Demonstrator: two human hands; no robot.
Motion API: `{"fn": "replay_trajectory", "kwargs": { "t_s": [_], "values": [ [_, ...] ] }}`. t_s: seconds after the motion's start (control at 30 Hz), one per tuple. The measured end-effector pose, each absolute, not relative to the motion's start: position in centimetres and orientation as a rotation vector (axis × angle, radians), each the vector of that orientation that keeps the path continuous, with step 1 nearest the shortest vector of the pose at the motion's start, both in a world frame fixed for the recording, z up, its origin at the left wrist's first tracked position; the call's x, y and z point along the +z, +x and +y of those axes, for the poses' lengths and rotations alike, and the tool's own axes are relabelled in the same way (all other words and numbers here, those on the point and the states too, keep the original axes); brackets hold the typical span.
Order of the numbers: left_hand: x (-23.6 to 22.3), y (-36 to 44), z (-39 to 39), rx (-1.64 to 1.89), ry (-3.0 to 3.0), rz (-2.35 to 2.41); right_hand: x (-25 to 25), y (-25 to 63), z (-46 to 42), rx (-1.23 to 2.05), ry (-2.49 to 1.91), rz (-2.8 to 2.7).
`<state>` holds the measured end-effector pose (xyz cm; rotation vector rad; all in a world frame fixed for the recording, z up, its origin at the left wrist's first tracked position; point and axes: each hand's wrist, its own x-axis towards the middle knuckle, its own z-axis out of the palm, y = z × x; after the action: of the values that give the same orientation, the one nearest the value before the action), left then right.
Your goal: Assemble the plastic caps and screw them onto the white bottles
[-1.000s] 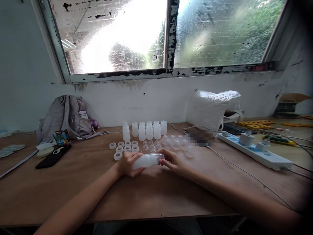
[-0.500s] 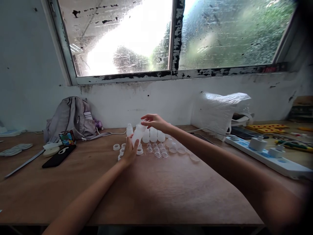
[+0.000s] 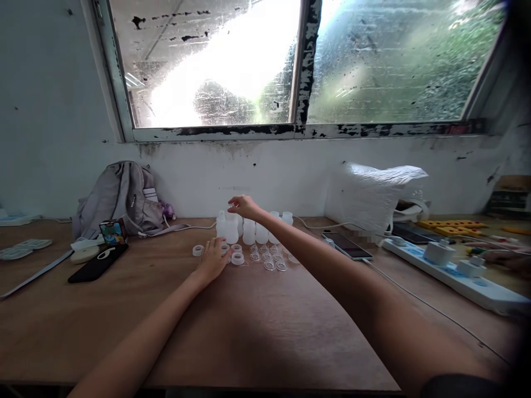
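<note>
My right hand is closed in a pinch at the top of a frosted white bottle. A small clear bit shows at its fingertips, too small to name. That bottle stands upright in a group with other frosted bottles near the wall. Lower and to the left, my left hand reaches over the white rings, its fingers apart and partly hiding them. One white ring lies just right of its thumb; another ring is to its left. Clear nipple-shaped pieces stand in rows right of the rings.
A grey backpack leans against the wall at left, with a black phone-like slab before it. To the right are a phone on a cable, a silvery padded bag and a power strip. Another person's hand shows at the far right.
The bottle that my left hand held tilted now stands upright among the others. My left hand has let go and dropped to the rings. My right hand has moved slightly left.
</note>
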<state>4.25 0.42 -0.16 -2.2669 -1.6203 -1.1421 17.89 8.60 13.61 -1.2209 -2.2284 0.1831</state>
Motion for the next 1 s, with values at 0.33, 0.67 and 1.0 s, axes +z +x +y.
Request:
{"fn": "replay_trajectory", "kwargs": {
  "t_s": [0.33, 0.67, 1.0],
  "values": [
    [-0.7, 5.9, -1.6, -0.638, -2.399, -1.425, 9.9, 17.7, 11.8, 0.053, -1.395, -2.189],
    [-1.0, 6.3, -1.7, -0.713, -2.473, -1.369, 8.7, 18.1, 11.6, -0.075, -1.377, -2.217],
    [-1.0, 6.8, -2.3, -0.767, -2.476, -1.357, 9.0, 22.8, 5.6, -0.345, -1.178, -2.310]
  ]
}}
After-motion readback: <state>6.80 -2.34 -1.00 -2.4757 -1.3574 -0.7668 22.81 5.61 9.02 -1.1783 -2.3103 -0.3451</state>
